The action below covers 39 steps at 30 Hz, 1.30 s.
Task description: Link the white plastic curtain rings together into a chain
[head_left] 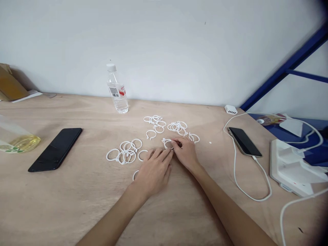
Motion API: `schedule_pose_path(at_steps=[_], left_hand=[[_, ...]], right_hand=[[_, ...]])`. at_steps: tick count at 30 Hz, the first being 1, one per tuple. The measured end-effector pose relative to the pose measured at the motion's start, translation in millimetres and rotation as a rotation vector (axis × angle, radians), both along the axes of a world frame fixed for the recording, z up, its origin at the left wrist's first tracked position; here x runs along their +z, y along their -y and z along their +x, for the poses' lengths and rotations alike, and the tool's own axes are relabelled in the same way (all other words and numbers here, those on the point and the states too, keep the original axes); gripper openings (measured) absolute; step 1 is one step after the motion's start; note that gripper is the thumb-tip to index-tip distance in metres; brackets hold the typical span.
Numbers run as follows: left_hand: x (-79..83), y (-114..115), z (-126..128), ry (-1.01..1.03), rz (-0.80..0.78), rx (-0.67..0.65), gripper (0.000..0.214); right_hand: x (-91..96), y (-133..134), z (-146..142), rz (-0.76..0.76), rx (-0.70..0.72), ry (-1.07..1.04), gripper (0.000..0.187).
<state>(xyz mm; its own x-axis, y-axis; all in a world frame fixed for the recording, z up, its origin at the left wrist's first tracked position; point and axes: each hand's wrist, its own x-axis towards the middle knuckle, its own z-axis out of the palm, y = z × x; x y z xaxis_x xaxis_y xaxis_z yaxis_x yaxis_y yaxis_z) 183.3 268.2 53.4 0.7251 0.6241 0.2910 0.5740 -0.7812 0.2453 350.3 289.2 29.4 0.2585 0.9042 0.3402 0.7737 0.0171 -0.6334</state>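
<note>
My right hand [185,152] has its fingers curled nearly together at a thin white plastic ring [164,143] on the light-brown wooden tabletop [77,198]. My left hand [154,171] is palm-down, fingers slightly bent, tips near the same ring. I cannot tell whether either hand grips it.

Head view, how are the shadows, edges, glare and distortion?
In the head view, a shadow beside the right forearm; dark corners on the right; the bottle leaning, probably wide-angle distortion; no strong glare on the black phone.
</note>
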Motion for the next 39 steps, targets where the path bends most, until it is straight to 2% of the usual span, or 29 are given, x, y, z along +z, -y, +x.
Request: schedule_pose_path(at_steps=[4,9,14,21,27,33,39], left_hand=[[0.1,-2.4,-1.3,0.025,0.001,0.004,0.035],[4.1,-4.5,-2.7,0.025,-0.029,0.008,0.032],[4.0,-2.8,-1.4,-0.005,-0.029,0.006,0.029],[2.3,-2.6,-0.3,-0.008,-0.035,-0.012,0.022],[5.9,-1.8,0.8,0.035,-0.041,0.033,0.032],[12.0,1.3,2.1,0.033,0.080,0.039,0.045],[7.8,-0.5,2.2,0.020,0.083,0.063,0.032]], right_hand=[[1.3,0.2,-1.4,-0.009,-0.028,-0.091,0.017],[6.3,2.0,-1.5,-0.004,-0.057,-0.404,0.010],[8.8,3.2,0.9,0.060,-0.080,-0.615,0.015],[6.4,3.9,1.8,0.132,-0.080,-0.521,0.017],[8.8,5.7,-0.3,0.154,-0.101,-0.639,0.022],[10.9,7.6,-4.4,0.110,0.037,-0.677,0.023],[12.7,8.6,-5.0,0.096,0.076,-0.706,0.023]])
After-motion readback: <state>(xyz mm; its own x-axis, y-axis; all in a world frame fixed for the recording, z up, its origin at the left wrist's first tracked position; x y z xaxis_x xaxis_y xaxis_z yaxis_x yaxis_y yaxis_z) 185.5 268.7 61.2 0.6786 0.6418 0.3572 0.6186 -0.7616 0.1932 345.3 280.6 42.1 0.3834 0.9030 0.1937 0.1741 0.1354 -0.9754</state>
